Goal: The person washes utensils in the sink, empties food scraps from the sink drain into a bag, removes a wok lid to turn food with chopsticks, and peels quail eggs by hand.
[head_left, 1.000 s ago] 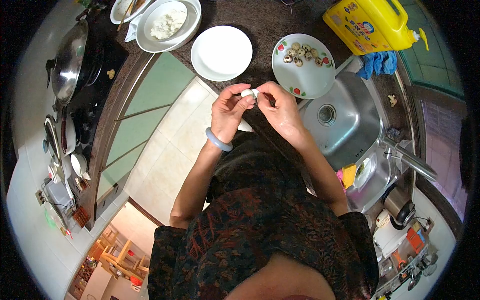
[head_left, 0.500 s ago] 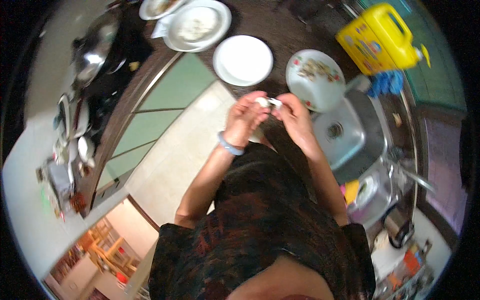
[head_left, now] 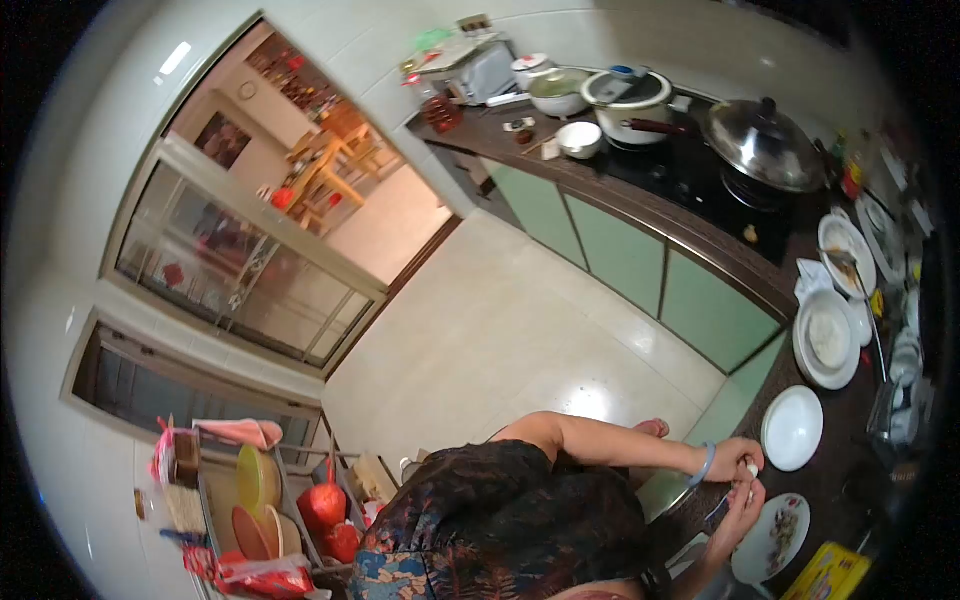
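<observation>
My left hand, with a pale blue bangle at its wrist, pinches a small white rounded piece whose kind I cannot make out. Right beside it, my right hand has its fingers curled in at the same piece; what exactly lies in those fingers is partly hidden. Just past my left hand is a white plate on the dark counter. Nearest my right hand stands a flower-patterned plate with a heap of small pale bits on it.
A yellow jug stands at the bottom right. Farther along the counter are a bowl of white food and a dish with a spoon. A lidded wok and a white pot sit at the stove. A storage rack is at lower left.
My view has swung left, bringing the stove, doorway and rack into sight and dropping most of the sink. Both hands stay close together at the small white piece.
</observation>
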Tool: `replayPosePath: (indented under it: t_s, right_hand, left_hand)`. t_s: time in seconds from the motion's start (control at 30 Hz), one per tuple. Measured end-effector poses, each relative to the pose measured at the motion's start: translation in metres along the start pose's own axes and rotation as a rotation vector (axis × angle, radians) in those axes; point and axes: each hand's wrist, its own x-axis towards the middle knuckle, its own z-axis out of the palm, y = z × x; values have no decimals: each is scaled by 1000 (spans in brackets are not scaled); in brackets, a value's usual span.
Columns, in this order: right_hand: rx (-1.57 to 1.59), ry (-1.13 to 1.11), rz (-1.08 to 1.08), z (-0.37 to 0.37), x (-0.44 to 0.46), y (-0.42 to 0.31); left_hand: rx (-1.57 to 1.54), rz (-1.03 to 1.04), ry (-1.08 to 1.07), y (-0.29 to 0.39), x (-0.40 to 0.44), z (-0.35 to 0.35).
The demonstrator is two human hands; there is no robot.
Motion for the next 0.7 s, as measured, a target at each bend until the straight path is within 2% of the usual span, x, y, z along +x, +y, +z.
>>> replayPosePath:
  t_s: [0.1, 0.23, 0.43, 0.57, 0.63, 0.7]
  right_hand:
    - [-95, -66, -26, 2, 5, -3]
    - [-152, -100, -69, 2, 7, 2]
    - [-128, -81, -135, -2, 7, 11]
    - [-230, -30, -82, -7, 10, 15]
    - [-204, 127, -235, -12, 13, 39]
    - [-334, 126, -158, -5, -8, -13]
  left_hand:
    - [79, 1, 48, 17, -7, -11]
    - [117, -75, 0, 29, -12, -14]
    - [152, 5, 22, 14, -9, -8]
    - [216, 42, 11, 16, -5, 1]
    - [310, 161, 0, 17, -2, 6]
    - [276, 157, 16, -8, 3, 17]
